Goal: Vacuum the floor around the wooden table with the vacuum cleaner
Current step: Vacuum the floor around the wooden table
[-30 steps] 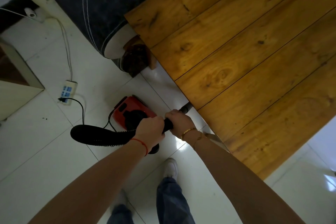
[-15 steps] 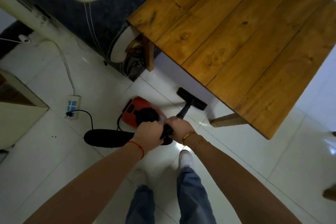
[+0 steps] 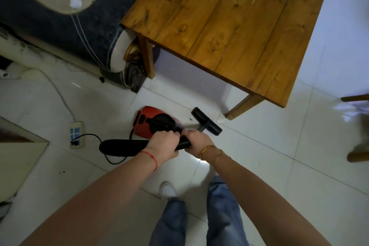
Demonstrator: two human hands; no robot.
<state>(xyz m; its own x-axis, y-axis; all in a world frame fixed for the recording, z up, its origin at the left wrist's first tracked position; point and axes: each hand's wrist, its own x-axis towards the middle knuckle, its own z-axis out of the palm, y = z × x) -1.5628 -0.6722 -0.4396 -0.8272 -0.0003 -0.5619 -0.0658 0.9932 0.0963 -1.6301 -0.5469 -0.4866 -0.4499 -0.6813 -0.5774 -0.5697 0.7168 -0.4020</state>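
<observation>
Both hands, left hand (image 3: 163, 143) and right hand (image 3: 196, 141), grip the vacuum hose (image 3: 123, 147), its nozzle (image 3: 206, 121) on the floor (image 3: 269, 146) near the wooden desk (image 3: 229, 22), likely mid-sweep, next pushing alongside the desk leg (image 3: 242, 107).

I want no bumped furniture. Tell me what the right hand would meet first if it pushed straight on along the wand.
The right hand grips the hose, aimed along the wand at the black floor nozzle. Past that, probably the near table leg, though depth is unclear.
</observation>
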